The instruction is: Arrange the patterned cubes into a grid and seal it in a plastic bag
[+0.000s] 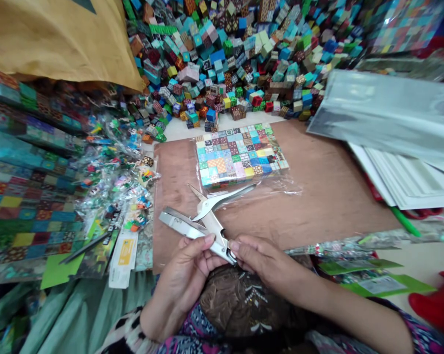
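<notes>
Both hands met at the near edge of the brown board (318, 196): left hand (187, 268) and right hand (262, 260) pinched the open metal stapler (203, 223), bare board lying right of the bagged cubes (240, 155).

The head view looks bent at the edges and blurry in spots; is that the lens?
Likely: in the head view the stacked sheets on the right smear and curve, the clear bag of cubes shows soft glare, while the metal stapler between left hand and right hand stays fairly sharp.
</notes>
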`<action>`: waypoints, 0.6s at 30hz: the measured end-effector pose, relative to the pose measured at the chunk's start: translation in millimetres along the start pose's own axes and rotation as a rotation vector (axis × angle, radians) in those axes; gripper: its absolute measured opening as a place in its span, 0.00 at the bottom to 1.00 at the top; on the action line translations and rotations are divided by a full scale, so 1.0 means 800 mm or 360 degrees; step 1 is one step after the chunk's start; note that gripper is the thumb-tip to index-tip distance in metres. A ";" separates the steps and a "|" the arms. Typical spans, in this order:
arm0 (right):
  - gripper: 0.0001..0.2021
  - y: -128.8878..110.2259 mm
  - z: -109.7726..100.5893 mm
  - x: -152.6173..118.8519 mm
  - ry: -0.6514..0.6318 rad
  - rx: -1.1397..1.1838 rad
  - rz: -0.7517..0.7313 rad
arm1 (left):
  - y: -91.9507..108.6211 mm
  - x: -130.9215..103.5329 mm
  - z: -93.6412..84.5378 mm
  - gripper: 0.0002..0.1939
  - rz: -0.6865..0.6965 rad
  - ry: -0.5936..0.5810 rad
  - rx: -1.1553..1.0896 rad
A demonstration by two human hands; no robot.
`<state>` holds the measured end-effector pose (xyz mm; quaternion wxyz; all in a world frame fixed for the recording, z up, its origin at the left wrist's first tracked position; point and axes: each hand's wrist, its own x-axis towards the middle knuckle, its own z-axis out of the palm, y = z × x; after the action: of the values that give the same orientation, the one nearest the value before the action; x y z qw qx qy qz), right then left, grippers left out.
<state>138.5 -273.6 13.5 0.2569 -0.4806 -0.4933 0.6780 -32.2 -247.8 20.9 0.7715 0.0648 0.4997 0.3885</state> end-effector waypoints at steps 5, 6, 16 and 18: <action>0.23 0.001 0.000 0.002 0.0006 -0.0128 -0.0031 | 0.000 0.002 0.000 0.19 0.0014 0.0092 0.0008; 0.22 0.001 0.000 0.002 0.0006 -0.0185 -0.0040 | 0.000 0.002 0.001 0.19 0.0016 0.0114 0.0005; 0.20 -0.006 0.007 -0.007 0.0100 -0.0347 -0.0003 | -0.003 -0.002 0.004 0.20 0.0051 0.0167 -0.0028; 0.19 -0.008 0.009 -0.006 0.0104 -0.0325 0.0007 | -0.003 -0.001 0.003 0.19 0.0049 0.0151 -0.0041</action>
<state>133.4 -278.5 21.5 0.2209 -0.5272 -0.5500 0.6088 -29.0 -249.5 21.8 0.7415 0.0441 0.5297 0.4094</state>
